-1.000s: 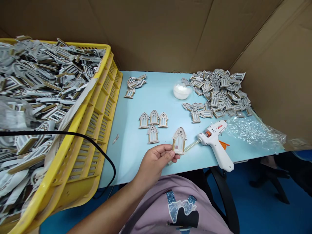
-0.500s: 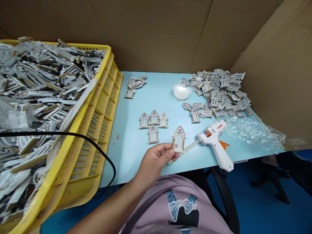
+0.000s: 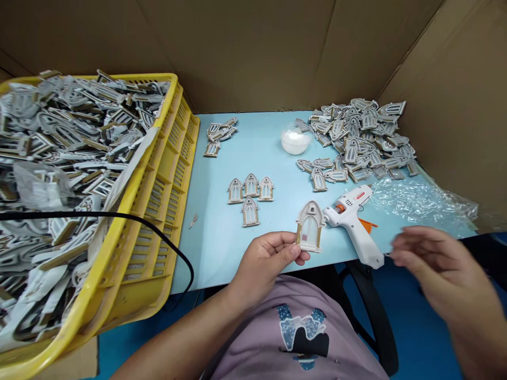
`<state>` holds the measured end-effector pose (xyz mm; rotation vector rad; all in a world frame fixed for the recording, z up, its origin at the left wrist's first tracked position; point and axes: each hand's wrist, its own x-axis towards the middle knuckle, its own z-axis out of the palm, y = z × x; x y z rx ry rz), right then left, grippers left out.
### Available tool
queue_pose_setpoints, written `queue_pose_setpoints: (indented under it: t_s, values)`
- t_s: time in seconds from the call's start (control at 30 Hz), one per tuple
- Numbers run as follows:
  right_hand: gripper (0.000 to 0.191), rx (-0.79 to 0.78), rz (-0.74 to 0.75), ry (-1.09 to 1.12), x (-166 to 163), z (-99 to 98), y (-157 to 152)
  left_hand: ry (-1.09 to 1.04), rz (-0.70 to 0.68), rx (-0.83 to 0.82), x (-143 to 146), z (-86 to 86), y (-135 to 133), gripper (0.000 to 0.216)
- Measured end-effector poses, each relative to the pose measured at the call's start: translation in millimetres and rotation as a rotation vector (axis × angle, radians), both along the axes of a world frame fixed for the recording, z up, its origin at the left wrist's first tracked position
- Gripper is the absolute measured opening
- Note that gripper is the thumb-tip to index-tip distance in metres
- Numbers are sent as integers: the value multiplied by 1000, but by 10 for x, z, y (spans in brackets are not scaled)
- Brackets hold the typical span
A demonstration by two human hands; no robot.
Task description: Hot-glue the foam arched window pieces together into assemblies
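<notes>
My left hand grips an arched miniature window frame by its lower left edge, holding it upright over the table's front edge. The frame has a cream face, a tan edge and a small pink mark low on its pane. My right hand hangs blurred at the lower right, fingers apart and holding nothing. Its nearest object is a white hot glue gun with an orange trigger, lying on its side on the pale blue table.
A yellow slatted crate heaped with window pieces fills the left, with a black cable across it. Four frames lie in the table's middle. Behind them are a large pile of frames, a white-filled tub and clear plastic wrap. Cardboard walls surround the table.
My right hand has come into view at the lower right. My left hand has moved the window frame to the right, and the whole view has shifted slightly.
</notes>
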<state>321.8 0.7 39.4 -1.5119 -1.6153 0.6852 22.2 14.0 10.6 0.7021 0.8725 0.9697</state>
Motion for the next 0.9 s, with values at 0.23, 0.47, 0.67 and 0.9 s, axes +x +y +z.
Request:
queue_pose_setpoints:
  t_s: [0.23,0.47,0.67,0.9]
  values:
    - [44,537,361,-453,-879,279,100,62,-6,32,-42,162,-112,29]
    - [36,648,440,-576,-1063,285,278,119,-20,69,-134,182,-115,23]
    - [35,558,488,-491,-1043,359,283,135,4,52,-142,142,-105,26]
    - [13,-215,-12,214,-236,-95,178,483,49,55,-226,-69,106,24]
